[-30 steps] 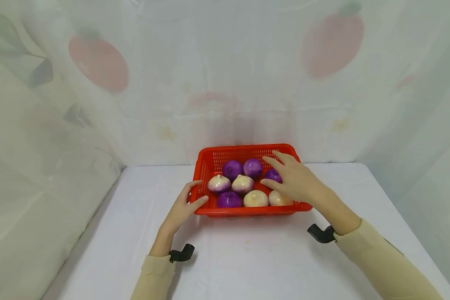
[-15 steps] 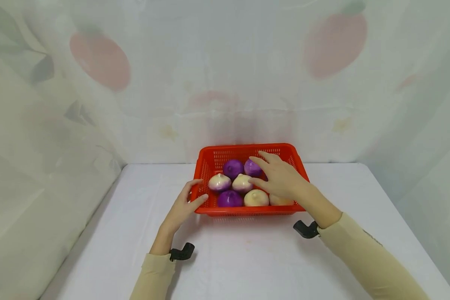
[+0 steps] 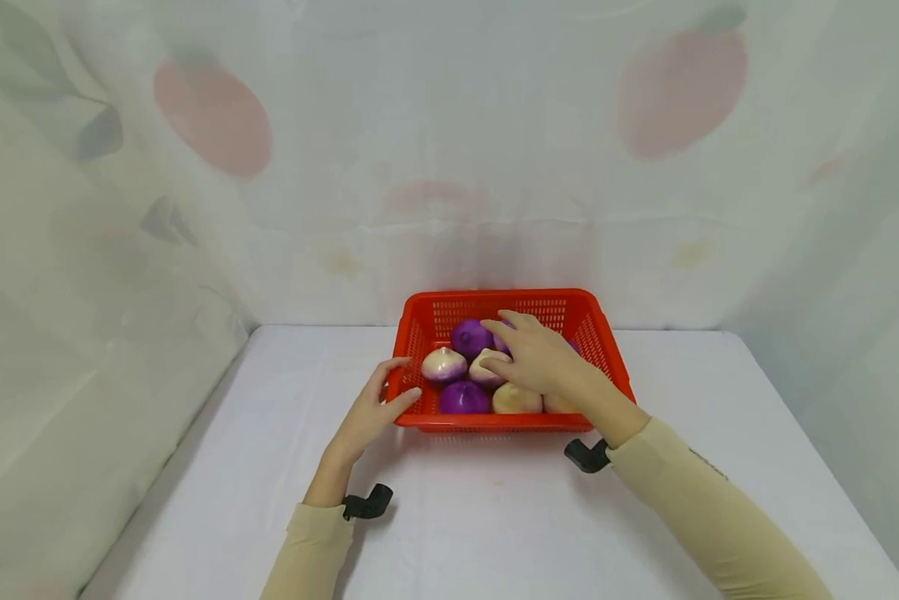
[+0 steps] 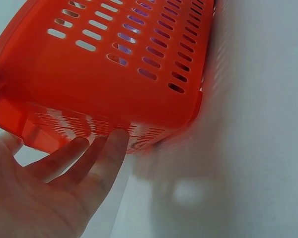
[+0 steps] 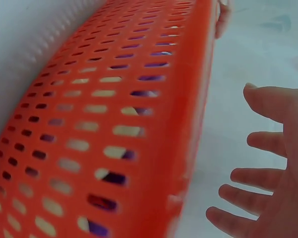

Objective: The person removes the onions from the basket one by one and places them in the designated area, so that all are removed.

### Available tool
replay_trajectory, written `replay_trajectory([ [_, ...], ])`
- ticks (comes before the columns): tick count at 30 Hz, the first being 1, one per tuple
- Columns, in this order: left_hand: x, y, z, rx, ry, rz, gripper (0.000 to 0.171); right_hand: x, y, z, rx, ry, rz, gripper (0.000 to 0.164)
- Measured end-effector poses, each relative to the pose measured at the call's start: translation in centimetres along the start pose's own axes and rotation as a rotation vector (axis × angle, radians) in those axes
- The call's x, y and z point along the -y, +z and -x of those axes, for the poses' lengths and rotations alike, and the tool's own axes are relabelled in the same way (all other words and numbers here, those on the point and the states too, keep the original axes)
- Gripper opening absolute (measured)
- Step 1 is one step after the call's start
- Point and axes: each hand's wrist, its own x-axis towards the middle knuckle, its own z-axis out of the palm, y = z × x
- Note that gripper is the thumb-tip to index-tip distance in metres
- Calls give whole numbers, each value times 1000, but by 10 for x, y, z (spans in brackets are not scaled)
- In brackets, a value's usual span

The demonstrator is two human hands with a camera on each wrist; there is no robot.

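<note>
A red perforated plastic basket stands on the table, holding several bulbs. My left hand grips its left rim, the thumb over the rim and the fingers along the outer wall, as the left wrist view also shows. Over the basket hovers my right hand, its fingers spread and holding nothing. Below its fingertips lie a white-and-purple bulb and a partly covered purple onion. Further left are another purple onion and a white-and-purple bulb. A purple onion and a cream bulb sit along the front.
White cloth covers the table. A pale curtain with fruit prints hangs right behind the basket, and more sheeting rises on the left. A black wrist mount sticks out from each wrist.
My right hand has moved left across the basket, from above the right-hand bulbs to above the middle ones. The left hand stays at the rim. The bulbs lie as before.
</note>
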Motion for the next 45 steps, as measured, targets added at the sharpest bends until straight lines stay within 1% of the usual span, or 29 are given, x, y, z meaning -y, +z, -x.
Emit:
replay_trajectory([
  [3,1,1,0,-2,1,4,62,-1,7,-6,15,0,13,63],
  [9,2,3,2,-8,3,9,61,-1,19,-15,66,7,24,65],
  [15,3,4,0,-10,2,9,62,-6,30,-23,108,27,68,62],
  [19,3,5,0,-11,7,5,63,-10,36,-25,133,49,57,61],
  [22,2,7,0,-9,7,10,65,-13,41,-26,140,48,41,59],
  [26,3,8,1,-9,2,11,64,-16,46,-27,141,23,47,58],
  [33,2,11,1,-17,0,-3,61,-17,52,-32,157,-32,98,58],
  [41,0,11,0,-21,-2,-1,59,-20,53,-37,198,8,84,55],
  [45,0,10,0,-26,0,2,59,-22,54,-38,199,-10,73,51],
])
